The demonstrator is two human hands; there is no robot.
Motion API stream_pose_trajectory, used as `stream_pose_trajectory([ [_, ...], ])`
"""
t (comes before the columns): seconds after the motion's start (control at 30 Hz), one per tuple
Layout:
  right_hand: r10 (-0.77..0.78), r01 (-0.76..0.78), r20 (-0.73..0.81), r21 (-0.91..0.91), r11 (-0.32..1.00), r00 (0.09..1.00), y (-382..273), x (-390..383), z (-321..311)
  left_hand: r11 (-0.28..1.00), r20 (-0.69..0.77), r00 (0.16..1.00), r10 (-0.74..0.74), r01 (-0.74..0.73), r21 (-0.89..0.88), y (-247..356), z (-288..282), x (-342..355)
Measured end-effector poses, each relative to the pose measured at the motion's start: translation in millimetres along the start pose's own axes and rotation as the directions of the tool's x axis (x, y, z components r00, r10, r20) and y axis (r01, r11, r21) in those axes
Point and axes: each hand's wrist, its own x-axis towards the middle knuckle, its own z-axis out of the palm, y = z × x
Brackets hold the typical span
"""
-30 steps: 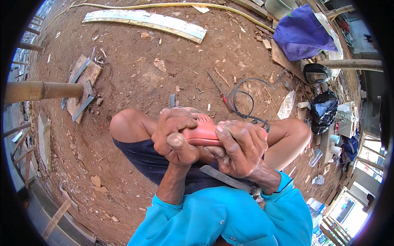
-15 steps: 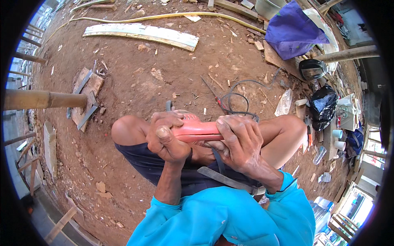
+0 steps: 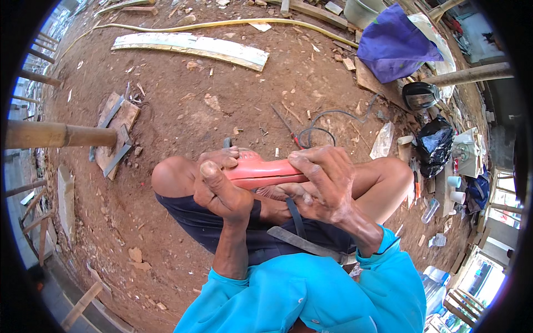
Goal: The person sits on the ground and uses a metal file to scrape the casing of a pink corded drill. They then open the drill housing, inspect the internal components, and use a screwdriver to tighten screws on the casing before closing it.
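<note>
Above my lap I hold a red plastic casing (image 3: 265, 171), shaped like a power tool's body, with ribs at its far left end and a dark seam along its near side. My left hand (image 3: 225, 191) wraps its left end, thumb raised. At the right end, my right hand (image 3: 327, 183) grips the casing between fingers and thumb, other fingers curled below it. Under the right hand hangs a dark strap (image 3: 296, 217). Across my dark shorts lies a flat grey strip (image 3: 302, 243). What the fingers beneath the casing touch is hidden.
On the dirt ahead lie a red-handled screwdriver-like tool (image 3: 293, 135) and a looped black cable (image 3: 319, 130). Leftward, a bamboo post (image 3: 61, 135) stands at a wooden board (image 3: 119, 119). A white-faced plank (image 3: 191, 47) lies farther off. Rightward are a black plastic bag (image 3: 436, 139) and cups (image 3: 457, 197).
My left hand and the casing have shifted slightly left. My right hand has risen and turned, its fingers now further along the casing's right end. Less of the black cable shows behind it.
</note>
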Motion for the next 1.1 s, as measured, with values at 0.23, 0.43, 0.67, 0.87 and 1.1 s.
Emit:
stream_pose_trajectory([
  [0.23,-0.026,0.024,-0.070,-0.025,0.999,0.997,-3,-1,9,0.996,-0.036,0.997,-0.065,0.063,-0.063,-6,-1,3],
  [0.43,-0.022,0.020,-0.042,-0.038,0.999,0.999,-23,3,4,0.998,0.083,0.995,-0.053,0.056,-0.025,0,-18,4],
  [0.67,0.028,-0.046,0.135,0.130,0.990,0.990,-33,-17,-15,0.986,0.111,0.984,-0.138,0.147,-0.077,13,-36,-9],
  [0.87,-0.059,0.058,0.006,0.061,0.996,0.998,-44,-27,-3,0.967,0.074,0.991,0.113,-0.126,0.223,7,-39,-9],
  [1.1,-0.061,0.064,-0.044,0.060,0.996,0.997,-52,-22,6,0.716,0.433,0.827,0.360,-0.542,0.439,24,-44,3],
])
